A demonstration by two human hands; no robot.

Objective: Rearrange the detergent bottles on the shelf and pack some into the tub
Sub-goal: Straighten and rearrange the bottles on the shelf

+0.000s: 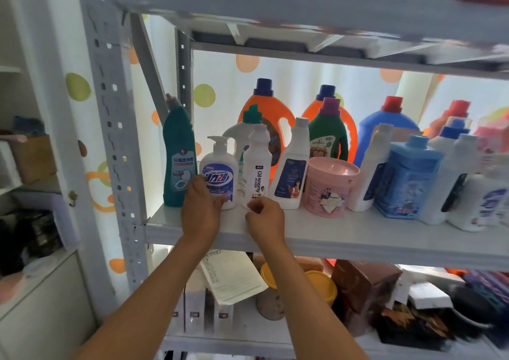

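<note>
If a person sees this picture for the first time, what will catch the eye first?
Probably the two hands at the shelf's front edge: the left hand grips the white pump bottle, the right hand curls below the "Oil enemy" bottle. Behind, two orange jugs glow against the dotted curtain.
</note>
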